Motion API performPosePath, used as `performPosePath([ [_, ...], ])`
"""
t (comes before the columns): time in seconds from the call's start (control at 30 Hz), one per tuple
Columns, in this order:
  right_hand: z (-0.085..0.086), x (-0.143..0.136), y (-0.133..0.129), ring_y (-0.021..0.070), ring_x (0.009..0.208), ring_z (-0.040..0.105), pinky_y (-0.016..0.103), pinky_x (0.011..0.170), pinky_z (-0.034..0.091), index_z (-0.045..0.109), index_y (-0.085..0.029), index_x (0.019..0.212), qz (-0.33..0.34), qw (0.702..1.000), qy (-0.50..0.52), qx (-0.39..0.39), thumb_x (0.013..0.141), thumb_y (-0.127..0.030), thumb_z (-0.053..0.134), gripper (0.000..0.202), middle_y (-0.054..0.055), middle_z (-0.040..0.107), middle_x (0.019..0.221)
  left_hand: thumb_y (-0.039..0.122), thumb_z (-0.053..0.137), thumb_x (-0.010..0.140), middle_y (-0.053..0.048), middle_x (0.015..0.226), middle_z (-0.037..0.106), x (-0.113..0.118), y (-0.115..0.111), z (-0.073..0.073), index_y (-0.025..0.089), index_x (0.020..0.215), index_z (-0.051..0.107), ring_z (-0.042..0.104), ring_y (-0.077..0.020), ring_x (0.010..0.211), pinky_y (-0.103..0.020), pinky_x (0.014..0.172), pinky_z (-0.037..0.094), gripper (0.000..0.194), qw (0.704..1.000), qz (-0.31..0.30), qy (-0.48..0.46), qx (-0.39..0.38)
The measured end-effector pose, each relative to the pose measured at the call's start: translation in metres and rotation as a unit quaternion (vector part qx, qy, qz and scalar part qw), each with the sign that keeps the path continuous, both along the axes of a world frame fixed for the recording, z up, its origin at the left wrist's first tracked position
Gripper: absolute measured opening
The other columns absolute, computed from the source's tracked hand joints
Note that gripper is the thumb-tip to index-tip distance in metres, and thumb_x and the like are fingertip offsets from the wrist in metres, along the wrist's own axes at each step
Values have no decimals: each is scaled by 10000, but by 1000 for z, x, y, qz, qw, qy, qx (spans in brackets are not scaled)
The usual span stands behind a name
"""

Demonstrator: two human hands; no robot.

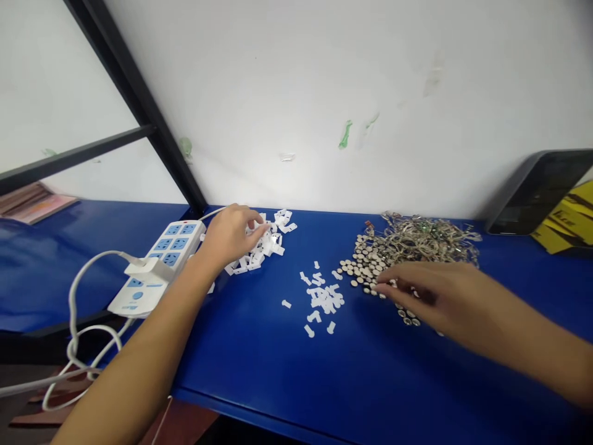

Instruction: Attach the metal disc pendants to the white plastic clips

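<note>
My left hand [234,232] rests at a pile of small white plastic pieces [269,244] at the back left of the blue table. Its thumb and fingers are curled together over the pile; what they hold, if anything, is hidden. My right hand [433,293] reaches in from the right to a heap of small round discs [365,262], pale on top with dark or metallic rims. Thumb and forefinger nearly meet at the heap's front edge, around a small disc. Between the hands lies a loose group of flat white tabs [327,298].
A tangled heap of thin cords with metal bits [421,238] lies behind my right hand. At the far right a dark phone [537,191] leans by a yellow box [567,219]. On the left are a white power strip [180,241], its cable, and a black metal frame [139,93].
</note>
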State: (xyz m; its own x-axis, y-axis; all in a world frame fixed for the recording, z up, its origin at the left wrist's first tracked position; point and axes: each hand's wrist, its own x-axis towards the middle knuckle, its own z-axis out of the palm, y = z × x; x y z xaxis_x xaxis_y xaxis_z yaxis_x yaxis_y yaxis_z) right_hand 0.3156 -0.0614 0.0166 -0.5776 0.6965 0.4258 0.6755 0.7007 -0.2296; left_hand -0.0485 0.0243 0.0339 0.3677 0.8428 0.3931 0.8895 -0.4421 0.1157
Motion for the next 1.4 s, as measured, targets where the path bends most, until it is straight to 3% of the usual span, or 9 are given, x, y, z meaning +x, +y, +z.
performPosePath([
  [0.17,-27,-6,-4,239,718,756,382,564,569,732,-304,1038,9,1000,14,23,995,-314,560,177,22,794,924,535,716,896,-88,930,697,16,-11,-4,198,917,784,627,-264,905,-407,810,504,344,996,-79,-5,-34],
  [0.33,-40,4,10,216,674,743,363,551,564,690,-299,1060,17,1000,24,4,1014,-306,551,146,18,791,920,319,784,879,-90,931,652,27,-16,-12,180,909,778,591,-275,949,-403,829,499,142,992,-101,54,-51],
  [0.43,-41,5,12,196,629,713,343,516,536,673,-310,1043,19,999,42,-22,1017,-312,552,124,3,770,860,254,757,900,-87,940,658,28,-15,-14,177,893,773,582,-269,950,-400,830,496,78,991,-103,64,-55],
  [0.57,-38,1,10,186,651,687,338,557,533,690,-289,1053,15,998,50,-19,1009,-288,566,131,26,746,885,315,809,865,-92,977,691,22,-16,-7,185,988,785,600,-286,984,-426,871,498,181,989,-104,77,-72],
  [0.73,-43,-8,5,201,752,659,336,623,534,713,-269,1195,-8,1000,6,10,1014,-345,581,237,82,671,987,172,807,842,-94,1064,750,16,-16,2,190,1104,775,638,-305,1048,-422,883,504,265,981,-111,114,-113],
  [0.93,-49,-16,5,179,809,647,317,705,532,735,-200,1138,10,999,28,10,1024,-256,585,197,86,640,970,235,706,944,-109,989,750,23,-15,-3,151,1002,763,637,-284,989,-414,881,496,117,983,-143,105,-55],
  [1.1,-42,-8,11,166,751,623,314,672,506,733,-198,1042,-7,998,67,12,1016,-242,591,152,72,650,932,233,555,1029,-106,984,741,27,-18,-7,158,986,749,634,-255,969,-375,841,499,213,989,-147,22,-10],
  [1.27,-43,2,17,145,651,560,304,586,461,729,-204,1020,-24,997,71,-8,1020,-277,585,162,47,627,862,285,577,998,-110,978,739,18,-25,14,161,1039,767,658,-259,923,-367,773,483,232,995,-83,22,-43],
  [1.4,-45,1,18,130,623,532,301,583,455,731,-208,1006,-24,996,83,-17,1020,-284,585,165,32,614,834,489,728,869,-48,803,697,8,-31,32,217,1013,782,633,-218,720,-313,626,444,312,975,-68,20,-211],
])
